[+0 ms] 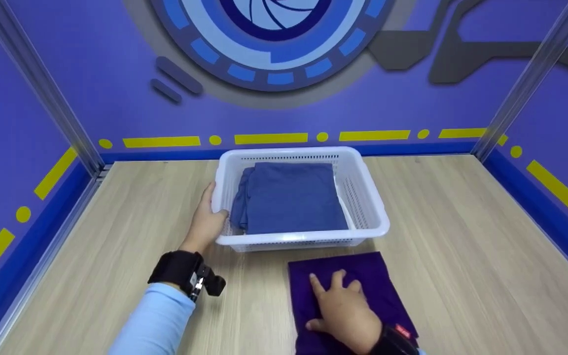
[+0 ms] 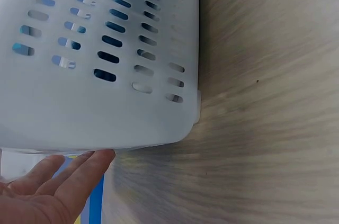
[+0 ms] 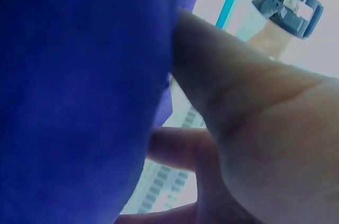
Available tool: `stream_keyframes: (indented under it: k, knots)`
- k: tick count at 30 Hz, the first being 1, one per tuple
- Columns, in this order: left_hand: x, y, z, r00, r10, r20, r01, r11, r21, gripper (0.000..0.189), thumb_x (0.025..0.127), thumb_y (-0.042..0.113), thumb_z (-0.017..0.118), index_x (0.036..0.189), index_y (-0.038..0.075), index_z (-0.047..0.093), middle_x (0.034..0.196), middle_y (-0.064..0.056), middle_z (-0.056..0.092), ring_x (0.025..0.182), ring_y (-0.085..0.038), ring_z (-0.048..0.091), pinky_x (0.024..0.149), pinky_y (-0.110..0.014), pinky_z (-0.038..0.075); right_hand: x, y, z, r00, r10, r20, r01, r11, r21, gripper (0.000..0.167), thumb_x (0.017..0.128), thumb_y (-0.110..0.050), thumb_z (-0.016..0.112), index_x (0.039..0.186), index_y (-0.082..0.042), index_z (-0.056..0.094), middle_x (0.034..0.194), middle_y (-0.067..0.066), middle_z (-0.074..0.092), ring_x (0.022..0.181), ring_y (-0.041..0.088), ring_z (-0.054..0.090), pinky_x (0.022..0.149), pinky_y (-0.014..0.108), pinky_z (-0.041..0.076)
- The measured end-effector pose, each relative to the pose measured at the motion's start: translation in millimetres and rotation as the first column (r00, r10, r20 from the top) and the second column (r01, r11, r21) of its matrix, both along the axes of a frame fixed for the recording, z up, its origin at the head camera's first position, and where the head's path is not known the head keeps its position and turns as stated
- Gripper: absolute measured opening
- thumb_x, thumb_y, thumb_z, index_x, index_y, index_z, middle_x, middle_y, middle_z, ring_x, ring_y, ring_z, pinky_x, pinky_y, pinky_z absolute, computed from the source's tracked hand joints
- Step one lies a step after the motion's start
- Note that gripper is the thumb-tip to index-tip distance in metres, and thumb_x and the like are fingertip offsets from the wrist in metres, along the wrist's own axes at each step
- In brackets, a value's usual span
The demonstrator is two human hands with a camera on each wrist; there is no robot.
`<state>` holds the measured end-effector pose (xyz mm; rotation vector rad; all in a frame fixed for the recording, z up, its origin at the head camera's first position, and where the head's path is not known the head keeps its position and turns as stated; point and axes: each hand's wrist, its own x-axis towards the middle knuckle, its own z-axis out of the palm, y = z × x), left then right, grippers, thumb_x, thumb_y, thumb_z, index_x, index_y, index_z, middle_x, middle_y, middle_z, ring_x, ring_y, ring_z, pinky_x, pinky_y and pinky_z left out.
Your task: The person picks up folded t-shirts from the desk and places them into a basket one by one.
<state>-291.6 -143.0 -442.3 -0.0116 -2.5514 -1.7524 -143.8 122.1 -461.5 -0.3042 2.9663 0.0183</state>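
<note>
A white plastic basket (image 1: 377, 217) with slotted sides stands on the wooden table, and folded blue cloth (image 1: 294, 197) lies inside it. My left hand (image 1: 206, 219) holds the basket's left side, thumb over the rim and fingers along the outer wall. In the left wrist view, its fingers (image 2: 87, 176) reach right up to the basket wall (image 2: 95, 113). In front of the basket lies a folded dark purple cloth (image 1: 377, 286). My right hand (image 1: 345, 310) rests on it with fingers spread. Close up, the right thumb (image 3: 212, 60) touches the purple cloth (image 3: 79, 97).
The wooden tabletop (image 1: 461, 236) extends on both sides of the basket. Blue panels with yellow marks, such as the back wall (image 1: 274, 118), enclose the table on the left, right and back. Metal posts (image 1: 525, 84) stand at the back corners.
</note>
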Motion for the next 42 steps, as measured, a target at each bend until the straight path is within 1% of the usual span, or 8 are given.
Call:
stream_keyframes:
  k: [5, 12, 17, 24, 29, 34, 40, 42]
  knots:
    - [0.6, 0.1, -0.6, 1.0, -0.005, 0.0, 0.005, 1.0, 0.009, 0.081, 0.09, -0.009, 0.045, 0.162, 0.003, 0.01, 0.163, -0.028, 0.018, 0.144, -0.048, 0.029, 0.118, -0.06, 0.026, -2.6, -22.8, 0.7, 1.0, -0.017, 0.005, 0.017, 1.0, 0.0, 0.093, 0.071, -0.061, 0.084, 0.147, -0.016, 0.055, 0.133, 0.04, 0.046, 0.097, 0.056, 0.055, 0.068, 0.058, 0.058]
    - [1.5, 0.1, -0.4, 1.0, 0.006, -0.005, -0.006, 1.0, 0.004, 0.08, 0.089, -0.008, 0.046, 0.162, 0.003, 0.012, 0.163, -0.028, 0.02, 0.143, -0.048, 0.031, 0.117, -0.059, 0.028, -7.5, -47.6, -1.0, 0.997, 0.024, -0.079, -0.019, 0.998, 0.059, 0.093, 0.068, -0.065, 0.082, 0.145, -0.018, 0.058, 0.128, 0.037, 0.051, 0.089, 0.049, 0.057, 0.06, 0.053, 0.057]
    - [2.3, -0.4, 0.4, 1.0, 0.012, -0.014, -0.012, 1.0, -0.007, 0.08, 0.089, -0.007, 0.046, 0.161, 0.002, 0.014, 0.161, -0.029, 0.023, 0.142, -0.048, 0.034, 0.116, -0.059, 0.03, -12.2, -63.2, -1.0, 0.996, 0.024, -0.084, -0.017, 0.996, 0.085, 0.093, 0.067, -0.068, 0.082, 0.144, -0.021, 0.058, 0.128, 0.035, 0.052, 0.088, 0.047, 0.058, 0.059, 0.052, 0.057]
    - [2.0, -0.2, 0.2, 1.0, 0.008, -0.012, -0.008, 1.0, 0.0, 0.08, 0.089, -0.008, 0.046, 0.161, 0.002, 0.014, 0.162, -0.029, 0.022, 0.142, -0.049, 0.033, 0.116, -0.059, 0.031, -19.3, -76.8, 0.9, 0.998, -0.011, -0.056, 0.017, 0.994, 0.106, 0.095, 0.067, -0.068, 0.081, 0.146, -0.022, 0.057, 0.132, 0.032, 0.052, 0.087, 0.046, 0.057, 0.06, 0.052, 0.056]
    - [1.7, -0.8, -0.9, 1.0, 0.001, 0.001, -0.001, 1.0, 0.018, 0.081, 0.089, -0.008, 0.047, 0.162, 0.004, 0.012, 0.163, -0.028, 0.02, 0.142, -0.048, 0.033, 0.116, -0.058, 0.03, -19.8, -78.5, -0.8, 0.997, -0.01, -0.081, 0.02, 0.992, 0.121, 0.095, 0.066, -0.07, 0.08, 0.145, -0.023, 0.057, 0.131, 0.031, 0.054, 0.086, 0.045, 0.058, 0.059, 0.051, 0.055]
    - [3.1, -1.4, -1.3, 1.0, 0.002, -0.006, -0.001, 0.998, 0.065, 0.082, 0.089, -0.007, 0.048, 0.162, 0.004, 0.013, 0.163, -0.027, 0.022, 0.141, -0.047, 0.036, 0.115, -0.058, 0.033, -18.0, -76.2, -1.8, 0.995, 0.008, -0.102, 0.006, 0.991, 0.133, 0.094, 0.068, -0.072, 0.078, 0.145, -0.023, 0.057, 0.131, 0.03, 0.055, 0.089, 0.045, 0.058, 0.059, 0.05, 0.055]
    - [5.1, -3.6, 1.2, 1.0, -0.018, 0.025, 0.015, 0.989, 0.15, 0.082, 0.091, -0.002, 0.049, 0.163, 0.007, 0.01, 0.163, -0.027, 0.02, 0.142, -0.046, 0.034, 0.114, -0.058, 0.034, -11.9, -71.8, -1.0, 0.991, 0.063, -0.114, -0.049, 0.992, 0.114, 0.086, 0.076, -0.069, 0.073, 0.144, -0.018, 0.058, 0.132, 0.033, 0.055, 0.088, 0.045, 0.058, 0.059, 0.048, 0.053]
    - [5.2, -3.2, 1.1, 0.999, -0.018, 0.026, 0.013, 0.982, 0.189, 0.081, 0.092, -0.002, 0.048, 0.162, 0.004, 0.01, 0.16, -0.03, 0.025, 0.14, -0.046, 0.037, 0.112, -0.057, 0.037, -9.8, -70.6, 0.1, 0.99, 0.073, -0.117, -0.06, 0.992, 0.108, 0.082, 0.079, -0.067, 0.072, 0.143, -0.017, 0.059, 0.133, 0.033, 0.055, 0.086, 0.044, 0.057, 0.059, 0.047, 0.053]
